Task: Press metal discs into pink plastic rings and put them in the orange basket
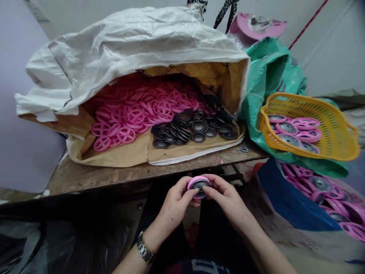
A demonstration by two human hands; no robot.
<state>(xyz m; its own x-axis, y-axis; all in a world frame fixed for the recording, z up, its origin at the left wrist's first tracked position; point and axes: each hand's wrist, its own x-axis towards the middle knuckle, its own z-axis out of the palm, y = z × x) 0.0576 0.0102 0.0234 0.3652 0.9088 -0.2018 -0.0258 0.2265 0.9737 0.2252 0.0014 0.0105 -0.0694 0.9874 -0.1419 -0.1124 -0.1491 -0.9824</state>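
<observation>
From where I sit, my left hand (172,201) and right hand (229,197) meet over the lap, just on the near side of the tabletop (91,176), with one pink-rimmed wheel (199,183) between them. The fingers of both hands are pinching it: thumbs pressed on its dark centre, the others curled around the pink rim. The wheel is in open air, off the tabletop's near edge and apart from it. Beyond that edge I get a narrow strip of wood, then the lip of a white sack (131,37), whose wide mouth faces me. Inside, pink spoked rings (139,110) heap to the left and far, with black discs (178,131) nearer and right. On the right my room tightens: a yellow basket (334,123) of wheels leans against a green bag (266,58), and a blue-panelled bag (289,203) of more wheels stands lower, beside the right forearm.
</observation>
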